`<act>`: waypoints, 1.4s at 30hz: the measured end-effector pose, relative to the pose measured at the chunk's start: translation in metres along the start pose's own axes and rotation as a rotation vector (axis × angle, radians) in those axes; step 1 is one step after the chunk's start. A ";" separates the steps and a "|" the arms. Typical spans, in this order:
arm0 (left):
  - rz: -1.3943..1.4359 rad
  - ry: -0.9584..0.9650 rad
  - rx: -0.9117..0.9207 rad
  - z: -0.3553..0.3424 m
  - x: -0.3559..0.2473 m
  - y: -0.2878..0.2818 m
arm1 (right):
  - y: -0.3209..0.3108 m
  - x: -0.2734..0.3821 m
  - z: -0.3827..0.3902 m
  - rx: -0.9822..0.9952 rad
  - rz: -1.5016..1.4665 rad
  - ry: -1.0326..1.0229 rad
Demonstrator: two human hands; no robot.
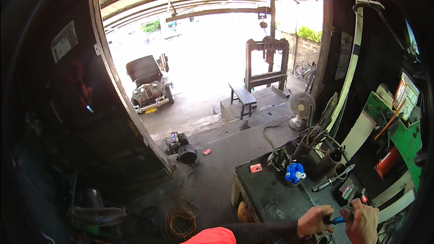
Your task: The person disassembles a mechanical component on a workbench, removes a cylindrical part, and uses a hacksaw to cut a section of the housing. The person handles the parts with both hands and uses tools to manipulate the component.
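At the lower right, over the dark workbench [282, 196], my two hands are close together. My left hand [315, 220] has its fingers curled round a small blue piece [337, 220], whose kind I cannot make out. Its other end runs to my right hand [363, 221], which is closed with the thumb and fingers bent around a dark part at that end. Beyond the hands, a metal tool with a long shaft [333, 179] lies on the bench. A bowl with a crumpled blue plastic bag [295, 174] and a small red box [256, 168] sit farther off.
Dark cylindrical containers of rods [332, 157] line the bench's far right. A standing fan [301, 108] is beyond it. Coiled cable [181, 222] lies on the floor at left, near a black machine [186, 152]. Outside are a bench [243, 95], a press frame [266, 63] and a vehicle [150, 86].
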State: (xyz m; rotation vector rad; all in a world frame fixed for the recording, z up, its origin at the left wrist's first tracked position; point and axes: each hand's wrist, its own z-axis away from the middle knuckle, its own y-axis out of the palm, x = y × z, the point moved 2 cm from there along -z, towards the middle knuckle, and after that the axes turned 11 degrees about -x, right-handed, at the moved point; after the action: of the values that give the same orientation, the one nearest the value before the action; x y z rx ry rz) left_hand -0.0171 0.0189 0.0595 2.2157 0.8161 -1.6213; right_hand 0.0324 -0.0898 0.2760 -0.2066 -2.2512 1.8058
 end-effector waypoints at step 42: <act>0.076 -0.071 0.174 0.014 0.029 -0.003 | 0.016 -0.015 0.008 -0.229 -0.468 -0.088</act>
State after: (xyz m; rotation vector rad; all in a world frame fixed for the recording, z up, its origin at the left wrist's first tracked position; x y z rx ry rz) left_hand -0.0240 0.0220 0.0275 2.2586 0.5843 -1.7840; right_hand 0.0438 -0.0981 0.2575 0.3403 -2.3140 1.3399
